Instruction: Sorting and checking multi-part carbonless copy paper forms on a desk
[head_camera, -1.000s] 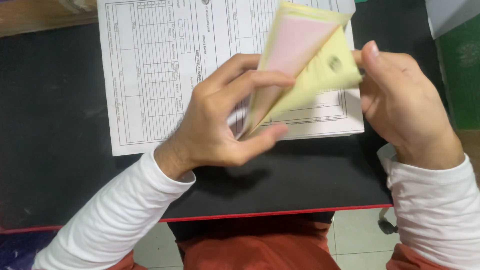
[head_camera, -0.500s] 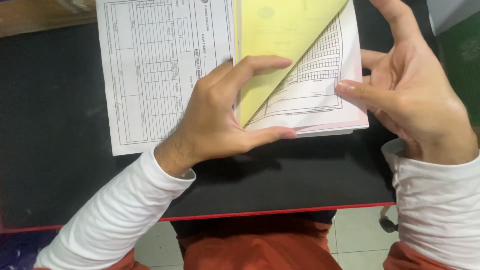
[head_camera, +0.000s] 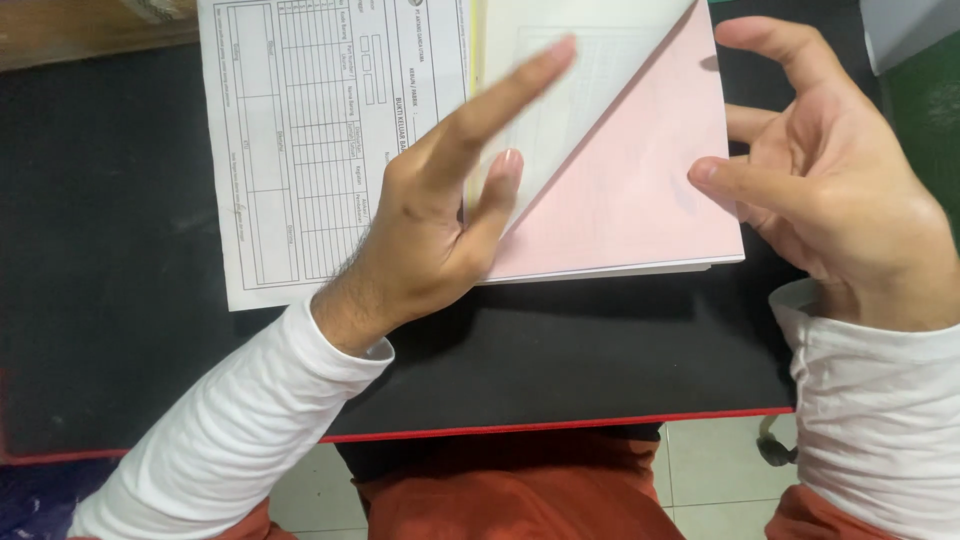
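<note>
A pad of printed forms (head_camera: 640, 190) lies open on a black desk (head_camera: 110, 250), its pink sheet showing on the right. A white sheet (head_camera: 560, 90) is lifted and folded back over the pad's spine. My left hand (head_camera: 440, 225) rests on the spine with fingers spread, the index finger stretched across the turning white sheet. My right hand (head_camera: 830, 170) hovers at the pad's right edge, its thumb tip touching the pink sheet's edge, fingers apart. A white printed form page (head_camera: 320, 150) lies flat to the left.
The desk has a red front edge (head_camera: 560, 425). A green surface (head_camera: 925, 140) lies at the far right, and a white sheet corner (head_camera: 900, 30) at top right. Below the desk are orange trousers (head_camera: 520, 500) and tiled floor (head_camera: 710, 470).
The yellow sheet has been turned over to the left, then a white sheet lifted, exposing the pink sheet. My left fingers have straightened; my right hand has let go of the pages.
</note>
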